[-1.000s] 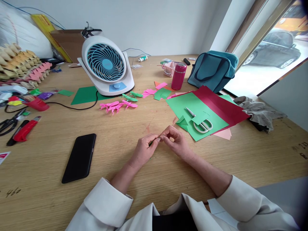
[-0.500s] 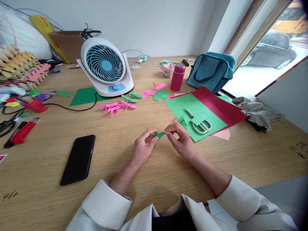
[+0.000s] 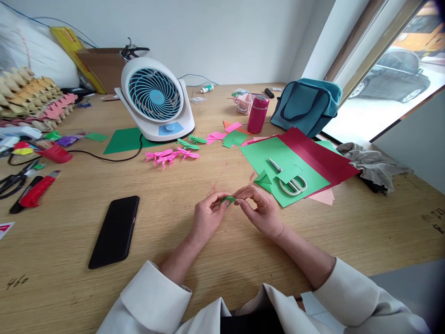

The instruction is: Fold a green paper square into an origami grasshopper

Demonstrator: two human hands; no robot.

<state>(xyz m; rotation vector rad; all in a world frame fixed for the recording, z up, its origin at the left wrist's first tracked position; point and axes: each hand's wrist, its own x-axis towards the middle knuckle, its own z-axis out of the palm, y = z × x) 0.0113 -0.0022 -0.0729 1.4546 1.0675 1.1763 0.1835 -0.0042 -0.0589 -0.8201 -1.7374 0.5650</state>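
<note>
A small folded green paper is held between both hands above the wooden table. My left hand pinches its left side between thumb and fingers. The fingertips of my right hand are closed on its right end, close to the left fingertips. Beyond the right hand, a folded green triangle rests at the left edge of a large light green sheet. Silver scissors lie on that sheet, partly under a small green piece.
Pink folded figures and green ones lie ahead, before a white fan. A black phone is at left, with a red cutter farther left. A magenta bottle stands near a teal bag.
The green paper has turned and now shows as a thinner strip between the fingers. My right hand has come closer to the left, and the green triangle is more exposed.
</note>
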